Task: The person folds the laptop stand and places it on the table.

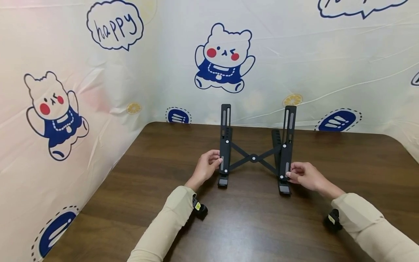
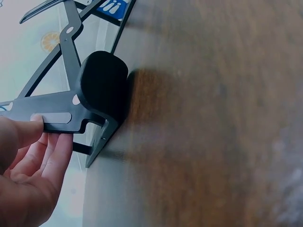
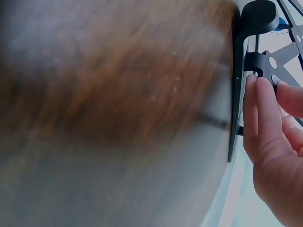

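A black folding laptop stand [image 1: 253, 158] stands spread on the table, its two side arms raised and joined by crossed bars. Grey pads line the arms, and a hooked lip sits at the front of each side. My left hand [image 1: 207, 165] pinches the left arm near its lower end, with the thumb on the grey pad [image 2: 57, 117] and the fingers beneath. On the other side, my right hand [image 1: 305, 176] pinches the right arm low down between thumb and fingers. In the right wrist view the stand's front lip [image 3: 259, 16] shows close to the fingertips.
The brown wooden table [image 1: 131, 218] extends around the stand. A pale cloth [image 1: 163, 65] printed with cartoon bears hangs behind and to the left of the table. Black wrist cameras [image 1: 200, 209] are strapped over both sleeves.
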A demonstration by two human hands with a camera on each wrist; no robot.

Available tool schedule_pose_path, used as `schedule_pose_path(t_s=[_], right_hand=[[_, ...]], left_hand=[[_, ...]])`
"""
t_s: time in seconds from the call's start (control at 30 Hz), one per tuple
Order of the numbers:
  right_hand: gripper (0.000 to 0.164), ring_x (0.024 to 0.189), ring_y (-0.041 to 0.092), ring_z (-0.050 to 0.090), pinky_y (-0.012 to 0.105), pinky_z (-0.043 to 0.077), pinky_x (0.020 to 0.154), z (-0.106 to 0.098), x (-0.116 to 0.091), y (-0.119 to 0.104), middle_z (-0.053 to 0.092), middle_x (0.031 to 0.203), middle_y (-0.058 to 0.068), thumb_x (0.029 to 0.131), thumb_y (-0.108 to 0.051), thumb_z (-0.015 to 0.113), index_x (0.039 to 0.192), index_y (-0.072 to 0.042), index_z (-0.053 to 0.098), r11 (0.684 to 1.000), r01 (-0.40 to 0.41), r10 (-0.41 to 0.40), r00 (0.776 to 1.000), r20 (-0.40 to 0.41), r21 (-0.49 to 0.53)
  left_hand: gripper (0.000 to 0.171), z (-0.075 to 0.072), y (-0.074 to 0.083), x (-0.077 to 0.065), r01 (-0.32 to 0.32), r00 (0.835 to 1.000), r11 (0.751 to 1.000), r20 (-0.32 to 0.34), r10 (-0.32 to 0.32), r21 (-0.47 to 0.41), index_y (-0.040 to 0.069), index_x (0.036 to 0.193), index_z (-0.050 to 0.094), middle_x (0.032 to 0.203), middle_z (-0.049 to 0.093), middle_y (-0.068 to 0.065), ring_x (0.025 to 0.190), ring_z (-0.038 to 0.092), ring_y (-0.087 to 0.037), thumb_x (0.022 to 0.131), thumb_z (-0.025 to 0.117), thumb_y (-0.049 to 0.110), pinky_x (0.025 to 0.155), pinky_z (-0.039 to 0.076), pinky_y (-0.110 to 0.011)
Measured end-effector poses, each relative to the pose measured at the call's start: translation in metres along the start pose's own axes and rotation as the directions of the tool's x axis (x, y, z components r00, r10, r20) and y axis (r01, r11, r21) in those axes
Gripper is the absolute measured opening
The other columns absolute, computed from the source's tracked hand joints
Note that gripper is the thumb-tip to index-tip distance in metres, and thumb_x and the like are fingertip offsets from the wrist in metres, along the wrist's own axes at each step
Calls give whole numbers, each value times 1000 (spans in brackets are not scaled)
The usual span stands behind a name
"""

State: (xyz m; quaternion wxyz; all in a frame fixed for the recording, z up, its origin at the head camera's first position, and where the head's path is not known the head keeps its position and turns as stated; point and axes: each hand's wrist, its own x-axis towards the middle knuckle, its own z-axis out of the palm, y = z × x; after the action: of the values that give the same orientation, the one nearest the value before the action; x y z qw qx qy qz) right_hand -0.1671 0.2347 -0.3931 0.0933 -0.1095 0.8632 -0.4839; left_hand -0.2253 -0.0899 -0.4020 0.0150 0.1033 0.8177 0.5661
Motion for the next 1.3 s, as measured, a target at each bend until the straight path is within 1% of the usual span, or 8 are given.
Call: schedule_pose_path(t_s=[0.27, 0.33, 0.5, 0.57, 0.77, 0.9, 1.1, 1.3], right_hand=[[13, 73, 17, 57, 29, 51, 69, -6, 2, 5, 57, 78, 13, 86, -7, 57, 86, 5, 53, 999, -11, 8, 998, 64, 48], [13, 74, 19, 57, 30, 51, 69, -8, 2, 4, 57, 79, 13, 86, -7, 56, 87, 5, 53, 999, -4, 0, 996, 84, 48], [12, 77, 20, 58, 30, 51, 70, -10, 3, 4, 58, 80, 14, 87, -6, 55, 89, 6, 53, 999, -1, -5, 993, 114, 53], [12, 77, 20, 58, 29, 51, 70, -9, 4, 5, 57, 80, 14, 87, -6, 55, 89, 6, 52, 998, 5, -12, 993, 117, 61], [10, 75, 19, 58, 29, 51, 70, -7, 7, 6, 57, 80, 15, 86, -4, 54, 88, 6, 52, 997, 22, -30, 992, 122, 70], [11, 74, 18, 56, 29, 51, 69, -6, 9, 6, 57, 80, 15, 87, -3, 54, 91, 7, 52, 997, 40, -49, 991, 126, 73], [11, 73, 15, 55, 30, 51, 69, -3, 13, 5, 57, 78, 15, 87, -2, 53, 90, 8, 52, 994, 68, -80, 987, 137, 88], [10, 72, 15, 56, 30, 51, 68, 1, 15, 3, 57, 79, 15, 86, -1, 54, 90, 8, 53, 994, 52, -64, 990, 126, 96]], left_hand=[[23, -1, -1, 3, -3, 998, 1000, 60, 5, -31, -4, 107, 55, 94, 61, -16, 81, 59, -21, 85, 56, 1, 68, 52, -33], [23, -1, 5, 2, 14, 997, 999, 74, -11, -39, -3, 107, 55, 94, 60, -16, 82, 59, -22, 85, 56, 0, 69, 51, -35], [24, 3, 9, 2, 12, 994, 999, 105, -8, -38, -3, 108, 54, 95, 60, -16, 83, 59, -21, 85, 56, 0, 70, 51, -34], [23, 5, 5, 4, -3, 994, 999, 108, 6, -32, -3, 108, 54, 94, 60, -16, 81, 59, -20, 85, 56, -1, 68, 52, -32], [23, 6, 6, 4, 4, 994, 1000, 106, -3, -14, -1, 108, 55, 93, 60, -14, 79, 59, -19, 85, 56, -1, 67, 52, -31], [23, 8, 6, 4, 6, 994, 1000, 108, -3, -25, -2, 108, 55, 92, 60, -15, 79, 59, -18, 84, 56, -1, 67, 52, -32], [25, 13, 6, 4, -21, 992, 999, 126, 25, -32, -3, 109, 55, 93, 60, -17, 81, 60, -23, 84, 56, -1, 68, 52, -32], [22, 14, 9, 3, -65, 986, 997, 152, 69, -35, 0, 107, 56, 91, 61, -12, 80, 60, -18, 85, 57, 4, 67, 51, -29]])
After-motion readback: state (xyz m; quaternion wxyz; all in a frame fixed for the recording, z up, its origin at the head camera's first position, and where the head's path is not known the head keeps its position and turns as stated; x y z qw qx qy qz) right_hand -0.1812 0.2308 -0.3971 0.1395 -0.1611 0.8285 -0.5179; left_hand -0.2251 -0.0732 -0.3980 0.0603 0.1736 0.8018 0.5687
